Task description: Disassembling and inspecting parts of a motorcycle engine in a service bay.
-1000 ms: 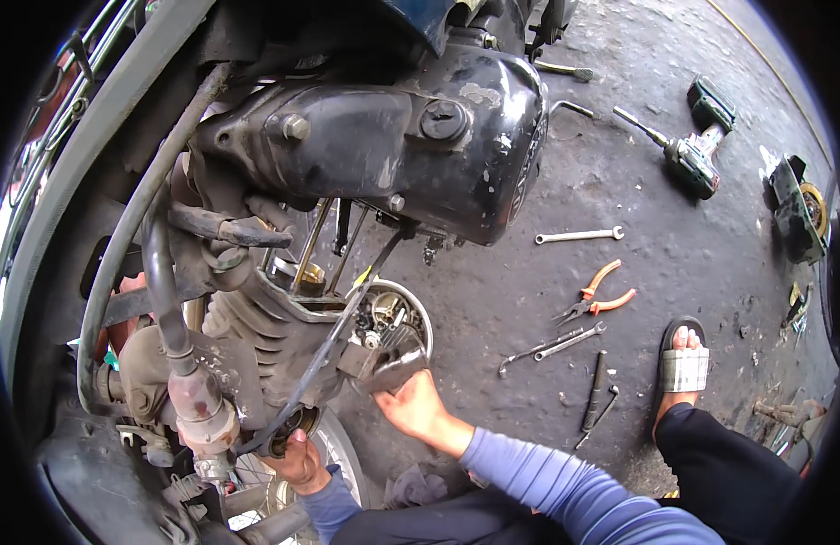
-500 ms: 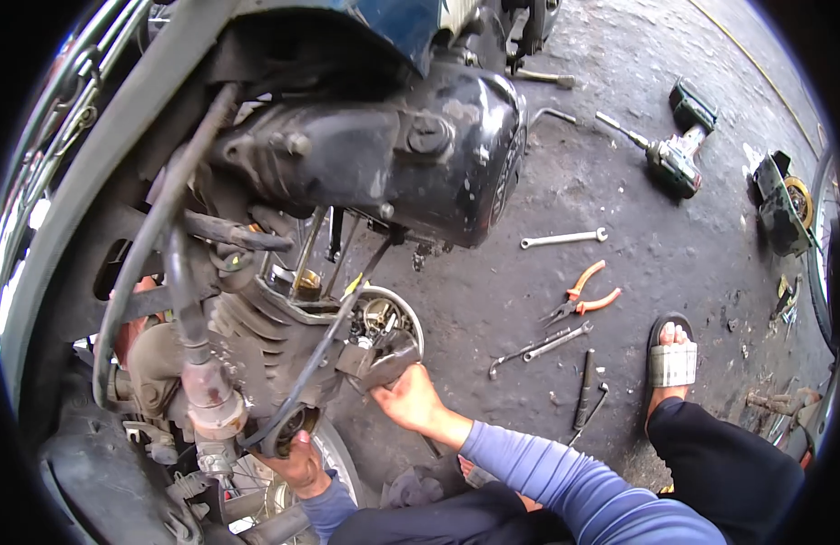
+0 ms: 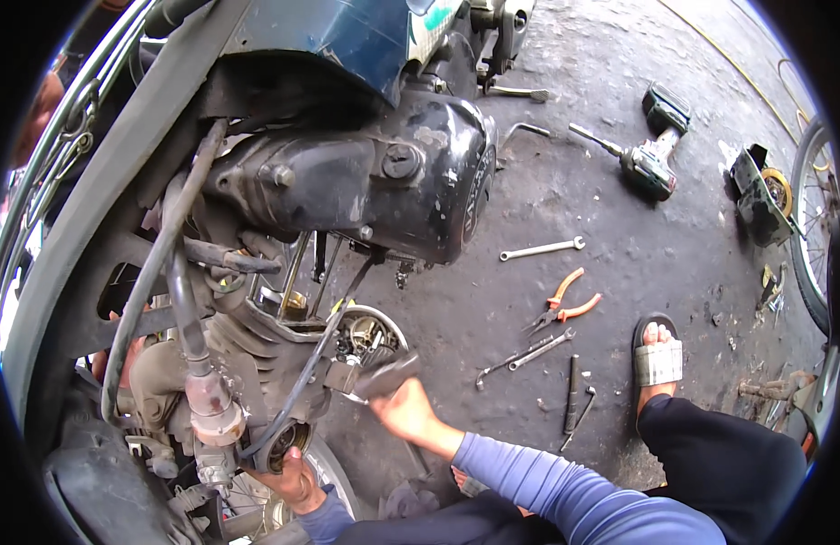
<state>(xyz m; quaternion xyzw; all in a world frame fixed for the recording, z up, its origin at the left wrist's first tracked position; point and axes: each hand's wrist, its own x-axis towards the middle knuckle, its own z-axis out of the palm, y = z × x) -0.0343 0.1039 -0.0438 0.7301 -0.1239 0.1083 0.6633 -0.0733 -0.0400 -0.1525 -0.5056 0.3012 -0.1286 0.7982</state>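
Note:
My left hand is at the bottom of the engine's finned cylinder head. Its thumb presses the rim of a round opening there, and the other fingers are hidden beneath. Higher up, my right hand is closed around a dark, long, blunt piece whose exact kind I cannot make out. That piece lies close beside a small dark block at the cylinder head's right side; whether they touch is unclear. A black hose runs down across the cylinder head between my hands.
On the dark floor lie a wrench, orange-handled pliers, more wrenches, a black rod-shaped tool and a cordless driver. The black engine cover hangs above. A bicycle-like wheel stands far right.
The whole view has shifted slightly left and down. The dark piece in my right hand has tilted flatter. My left hand keeps its place at the round opening.

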